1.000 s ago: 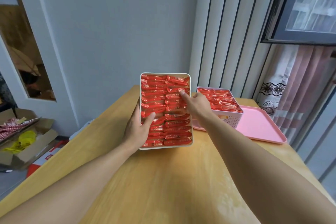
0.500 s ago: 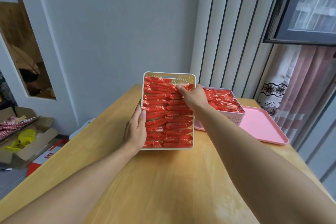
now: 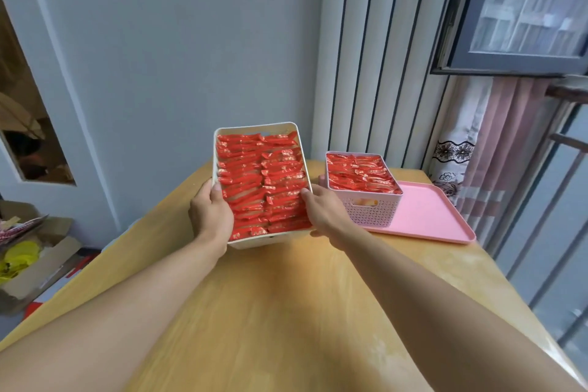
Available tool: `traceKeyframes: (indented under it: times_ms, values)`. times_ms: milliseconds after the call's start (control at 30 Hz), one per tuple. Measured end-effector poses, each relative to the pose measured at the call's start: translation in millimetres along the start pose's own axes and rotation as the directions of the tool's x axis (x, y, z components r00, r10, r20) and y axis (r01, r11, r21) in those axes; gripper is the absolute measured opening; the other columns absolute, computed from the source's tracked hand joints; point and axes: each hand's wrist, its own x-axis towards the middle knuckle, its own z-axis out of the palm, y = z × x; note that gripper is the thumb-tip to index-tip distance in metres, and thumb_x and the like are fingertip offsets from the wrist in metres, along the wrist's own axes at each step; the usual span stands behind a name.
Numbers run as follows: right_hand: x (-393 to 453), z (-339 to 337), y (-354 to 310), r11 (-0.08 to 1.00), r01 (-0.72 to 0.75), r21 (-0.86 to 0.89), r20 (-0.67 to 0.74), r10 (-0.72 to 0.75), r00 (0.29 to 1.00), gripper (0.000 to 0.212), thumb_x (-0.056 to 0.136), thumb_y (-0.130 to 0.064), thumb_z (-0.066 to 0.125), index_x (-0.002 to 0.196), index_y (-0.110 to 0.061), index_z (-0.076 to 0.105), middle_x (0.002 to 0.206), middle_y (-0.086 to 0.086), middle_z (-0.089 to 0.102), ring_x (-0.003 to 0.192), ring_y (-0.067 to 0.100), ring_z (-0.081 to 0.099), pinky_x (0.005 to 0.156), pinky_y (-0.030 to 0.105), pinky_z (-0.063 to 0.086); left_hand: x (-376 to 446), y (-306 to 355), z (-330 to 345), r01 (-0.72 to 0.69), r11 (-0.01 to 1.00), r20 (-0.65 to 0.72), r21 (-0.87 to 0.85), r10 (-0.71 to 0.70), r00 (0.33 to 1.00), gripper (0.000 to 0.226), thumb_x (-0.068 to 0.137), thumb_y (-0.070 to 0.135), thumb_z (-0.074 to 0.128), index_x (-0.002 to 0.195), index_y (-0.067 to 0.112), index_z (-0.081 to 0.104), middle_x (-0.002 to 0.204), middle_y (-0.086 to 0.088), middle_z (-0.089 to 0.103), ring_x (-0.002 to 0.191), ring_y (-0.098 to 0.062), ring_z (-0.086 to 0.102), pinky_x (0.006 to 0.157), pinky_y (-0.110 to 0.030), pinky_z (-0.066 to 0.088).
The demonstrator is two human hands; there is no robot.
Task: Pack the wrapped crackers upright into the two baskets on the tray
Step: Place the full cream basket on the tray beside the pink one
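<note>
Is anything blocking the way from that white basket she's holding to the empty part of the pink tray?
Only the pink basket, which fills the tray's left end, right beside the white basket. The tray's right part lies bare.

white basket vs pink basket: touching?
Apart. The head view shows tabletop and pink tray rim between the white basket, held by both hands, and the pink basket.

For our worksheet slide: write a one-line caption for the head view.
Both hands, left and right, grip a white basket of red wrapped crackers.
</note>
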Motion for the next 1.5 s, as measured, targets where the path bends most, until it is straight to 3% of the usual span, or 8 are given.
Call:
traceKeyframes:
  times_ms: [200,367,467,700,967,1233,1400,1500]
  values:
    - [6,-57,-15,0.995,0.084,0.048,-0.266,-0.068,0.962,0.037,0.106,-0.038,0.038,0.087,-0.018,0.062,0.087,0.007,0.073,0.074,0.028,0.075,0.061,0.051,0.063,0,67,40,-0.126,0.989,0.161,-0.074,0.136,0.978,0.035,0.108,0.031,0.041,0.080,0.019,0.058,0.072,0.008,0.057,0.061,-0.011,0.050,0.056,-0.025,0.039]
    - [21,-166,7,0.990,-0.036,0.135,-0.538,0.104,0.837,0.028,0.102,-0.032,0.048,0.098,-0.013,0.068,0.091,0.007,0.072,0.057,0.029,0.072,0.047,0.048,0.061,-2,83,108,-0.084,0.994,0.491,-0.062,0.104,0.865,0.049,0.098,0.058,0.044,0.128,0.026,0.065,0.127,0.008,0.069,0.118,-0.018,0.065,0.100,-0.042,0.053]
    - [23,-220,29,0.982,-0.140,0.123,-0.615,0.187,0.766,0.025,0.101,-0.032,0.049,0.094,-0.015,0.066,0.091,0.009,0.070,0.054,0.031,0.071,0.047,0.045,0.061,-12,44,131,-0.214,0.952,0.591,0.219,0.045,0.805,0.054,0.097,0.050,0.059,0.146,0.029,0.049,0.149,0.001,0.052,0.136,-0.023,0.050,0.113,-0.042,0.040]
    - [26,-294,99,0.927,-0.346,0.147,-0.675,0.350,0.650,0.033,0.100,-0.032,0.053,0.099,-0.004,0.069,0.085,0.014,0.073,0.060,0.034,0.073,0.049,0.042,0.062,-23,0,150,-0.612,0.729,0.816,0.308,0.128,0.564,0.064,0.094,0.041,0.065,0.152,0.039,0.037,0.168,0.004,0.019,0.152,-0.019,0.026,0.119,-0.039,0.028]
    - [46,-273,146,0.902,-0.413,0.125,-0.577,0.405,0.709,0.024,0.098,-0.029,0.059,0.092,-0.007,0.068,0.082,0.012,0.072,0.062,0.033,0.072,0.051,0.047,0.062,-23,-1,147,-0.642,0.681,0.784,0.353,0.159,0.600,0.038,0.096,0.038,0.062,0.127,0.031,0.042,0.124,-0.001,0.062,0.095,-0.020,0.054,0.075,-0.032,0.038]
    - [70,-259,169,0.853,-0.461,0.246,-0.476,0.521,0.709,0.024,0.101,-0.023,0.056,0.095,-0.001,0.061,0.110,0.019,0.069,0.084,0.036,0.071,0.035,0.031,0.054,-23,-22,148,-0.537,0.786,0.772,0.306,0.125,0.623,0.058,0.089,0.040,0.069,0.130,0.042,0.028,0.130,0.002,0.063,0.109,-0.024,0.062,0.093,-0.040,0.050]
    - [63,-251,184,0.826,-0.420,0.375,-0.461,0.560,0.689,0.047,0.099,-0.046,0.047,0.115,-0.005,0.065,0.114,0.011,0.070,0.099,0.028,0.065,0.073,0.037,0.049,-38,-46,156,-0.303,0.919,0.719,0.254,0.030,0.695,0.115,0.085,0.043,0.074,0.150,0.055,-0.020,0.146,-0.002,0.055,0.127,-0.026,0.057,0.112,-0.046,0.041]
    - [61,-244,193,0.830,-0.373,0.415,-0.481,0.548,0.684,0.064,0.093,-0.058,0.042,0.120,-0.005,0.066,0.119,0.010,0.069,0.107,0.029,0.064,0.092,0.040,0.048,-43,-61,160,-0.184,0.960,0.677,0.212,-0.008,0.735,0.119,0.084,0.041,0.077,0.156,0.041,-0.018,0.153,-0.001,0.048,0.141,-0.023,0.044,0.120,-0.045,0.031]
